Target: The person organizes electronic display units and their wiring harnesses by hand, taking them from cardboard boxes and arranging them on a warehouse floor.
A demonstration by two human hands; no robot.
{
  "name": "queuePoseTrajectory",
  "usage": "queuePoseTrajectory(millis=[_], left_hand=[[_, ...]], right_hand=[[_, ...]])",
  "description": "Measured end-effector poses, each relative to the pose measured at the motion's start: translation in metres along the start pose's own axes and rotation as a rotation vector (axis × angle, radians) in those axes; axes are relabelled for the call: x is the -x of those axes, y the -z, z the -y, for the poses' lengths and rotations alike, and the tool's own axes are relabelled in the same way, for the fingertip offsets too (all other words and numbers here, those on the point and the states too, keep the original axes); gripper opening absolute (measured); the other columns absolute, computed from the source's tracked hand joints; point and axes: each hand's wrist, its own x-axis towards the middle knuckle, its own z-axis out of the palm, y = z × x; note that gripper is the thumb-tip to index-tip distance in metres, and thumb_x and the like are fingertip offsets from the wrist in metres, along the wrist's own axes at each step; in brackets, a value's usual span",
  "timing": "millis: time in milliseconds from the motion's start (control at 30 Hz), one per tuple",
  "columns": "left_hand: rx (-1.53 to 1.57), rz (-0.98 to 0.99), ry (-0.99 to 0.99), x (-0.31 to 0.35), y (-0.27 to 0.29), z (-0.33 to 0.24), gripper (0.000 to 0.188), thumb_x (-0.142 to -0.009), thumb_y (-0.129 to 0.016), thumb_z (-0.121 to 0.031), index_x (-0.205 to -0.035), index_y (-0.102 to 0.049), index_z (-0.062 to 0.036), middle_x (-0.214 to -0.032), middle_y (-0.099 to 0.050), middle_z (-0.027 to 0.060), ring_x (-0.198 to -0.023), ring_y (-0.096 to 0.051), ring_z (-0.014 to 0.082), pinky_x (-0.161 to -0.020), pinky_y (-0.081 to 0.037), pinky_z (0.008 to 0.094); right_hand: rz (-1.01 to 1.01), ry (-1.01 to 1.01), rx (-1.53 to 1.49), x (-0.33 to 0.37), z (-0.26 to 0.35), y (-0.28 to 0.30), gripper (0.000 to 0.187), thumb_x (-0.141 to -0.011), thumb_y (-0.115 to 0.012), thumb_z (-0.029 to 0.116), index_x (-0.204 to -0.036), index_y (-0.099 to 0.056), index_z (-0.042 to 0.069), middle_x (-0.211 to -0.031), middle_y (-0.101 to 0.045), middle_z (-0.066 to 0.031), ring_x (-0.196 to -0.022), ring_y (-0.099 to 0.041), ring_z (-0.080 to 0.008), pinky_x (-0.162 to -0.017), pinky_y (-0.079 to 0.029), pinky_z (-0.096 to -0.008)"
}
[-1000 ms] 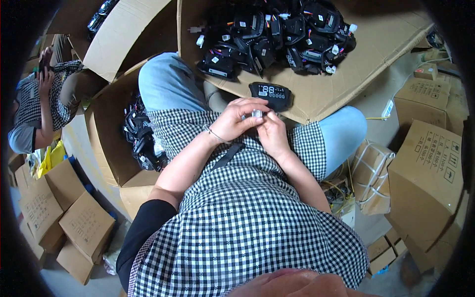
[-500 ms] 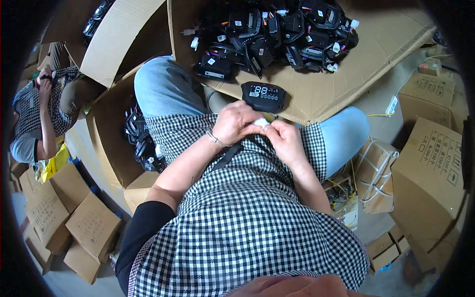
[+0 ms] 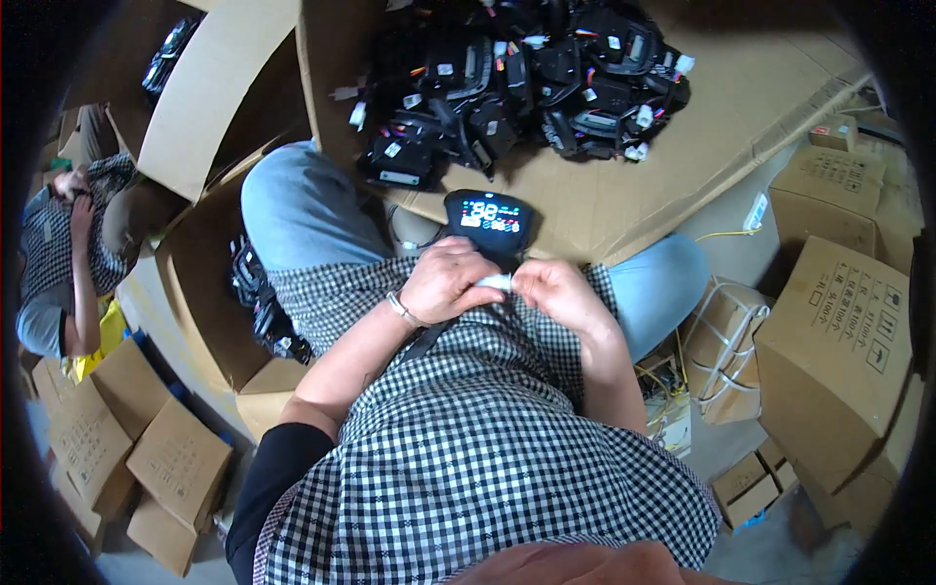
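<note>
In front of my lap, a black digital dashboard display (image 3: 490,222) leans on the cardboard edge, its screen lit with white, blue and red segments. My left hand (image 3: 450,279) is closed around a small white plug connector (image 3: 495,282) just below that display. On the connector's other side, my right hand (image 3: 558,295) pinches with thumb and forefinger at its end. Whatever wires run from the connector are hidden by my fingers. A black strap or cable (image 3: 421,343) lies on my checked apron under my left wrist.
Many black display units with wires and white plugs (image 3: 487,127) are heaped on a cardboard sheet (image 3: 673,185) ahead. An open carton (image 3: 200,292) holding more units stands left. Cartons (image 3: 829,361) line the right side. Another person (image 3: 83,224) sits at far left.
The display's screen has turned from plain white segments to a brighter, coloured showing. My right hand has shifted slightly, and more of the white connector shows. The whole view has moved a little.
</note>
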Motion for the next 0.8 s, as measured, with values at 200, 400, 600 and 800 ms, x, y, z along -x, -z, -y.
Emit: queuePoseTrajectory(millis=[200, 400, 600, 800], left_hand=[[0.489, -0.2, 0.375, 0.01, -0.001, 0.006, 0.035, -0.076, -0.078, -0.034, -0.088, -0.058, -0.0082, -0.08, -0.06, 0.0023, -0.071, -0.057, 0.0202, -0.066, -0.047, 0.0304], [0.165, -0.133, 0.199, -0.002, -0.006, 0.003, 0.017, -0.082, -0.074, -0.018, -0.085, -0.061, -0.0064, -0.077, -0.063, 0.0045, -0.07, -0.059, 0.019, -0.062, -0.047, 0.0308], [0.147, -0.221, 0.19, 0.001, -0.004, 0.002, 0.012, -0.088, -0.064, -0.018, -0.086, -0.062, -0.0063, -0.077, -0.063, 0.0062, -0.07, -0.06, 0.024, -0.064, -0.047, 0.0336], [0.03, -0.125, -0.045, -0.009, -0.001, -0.01, 0.047, -0.087, -0.059, -0.018, -0.131, -0.049, -0.0052, -0.124, -0.058, 0.0147, -0.111, -0.058, 0.0299, -0.092, -0.047, 0.0404]], right_hand=[[-1.261, 0.551, 0.662, -0.07, 0.041, 0.097, 0.018, -0.087, -0.063, 0.017, -0.092, -0.069, 0.001, -0.118, -0.059, -0.0249, -0.115, -0.053, -0.0377, -0.097, -0.042, -0.0407], [-1.385, 0.619, 0.542, -0.116, 0.042, 0.141, 0.018, -0.086, -0.062, 0.017, -0.092, -0.07, 0.002, -0.114, -0.061, -0.0141, -0.101, -0.06, -0.0306, -0.09, -0.047, -0.038], [-1.24, 0.846, 0.111, -0.042, 0.042, 0.067, 0.012, -0.087, -0.062, 0.003, -0.096, -0.066, -0.003, -0.108, -0.063, -0.0126, -0.094, -0.062, -0.0239, -0.081, -0.051, -0.0323], [-0.695, 0.666, 0.461, 0.023, 0.002, -0.041, 0.011, -0.082, -0.067, 0.002, -0.092, -0.063, -0.002, -0.108, -0.061, -0.0138, -0.095, -0.062, -0.0292, -0.08, -0.051, -0.0352]])
